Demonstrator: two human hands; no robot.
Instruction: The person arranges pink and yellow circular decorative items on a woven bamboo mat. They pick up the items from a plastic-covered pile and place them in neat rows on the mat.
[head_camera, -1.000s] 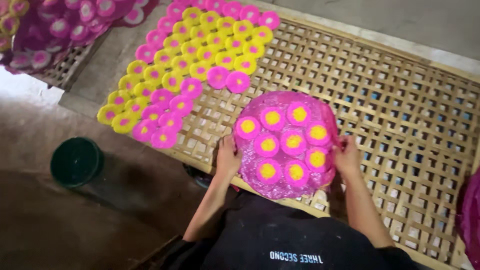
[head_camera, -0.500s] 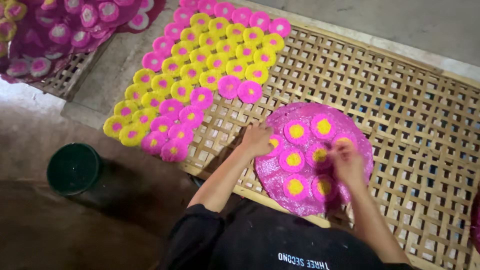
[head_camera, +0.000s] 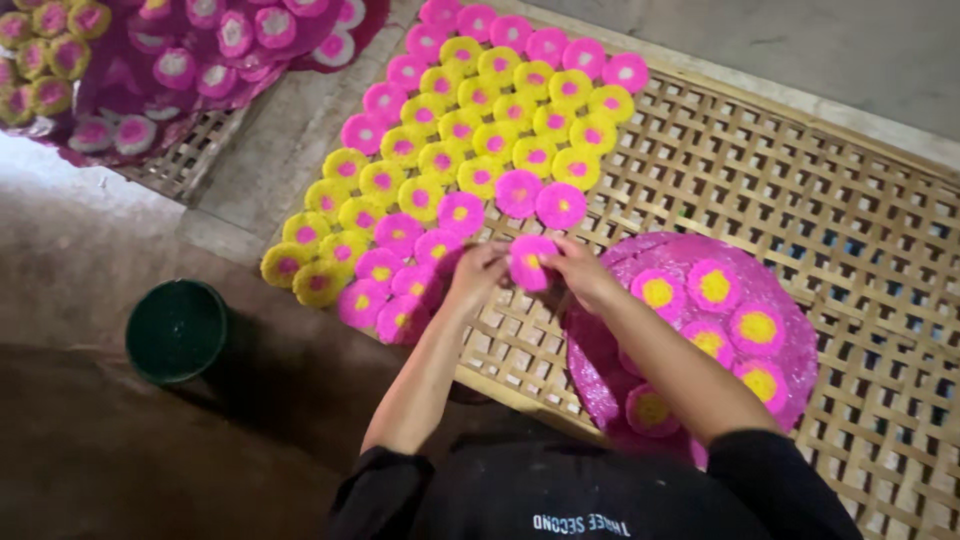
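Head view: pink disc (head_camera: 530, 262) pinched between left hand (head_camera: 478, 275) and right hand (head_camera: 582, 272).

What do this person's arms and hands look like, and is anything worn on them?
Both arms are bare from above the elbow down to the fingers. The left hand and the right hand carry no gloves, and no rings, watch or bracelets can be made out. A black short-sleeved top with small white lettering ends in dark sleeves at the upper arms.

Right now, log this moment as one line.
left hand: on pink disc | right hand: same disc | disc: held over bamboo rack | pink tray: discs left
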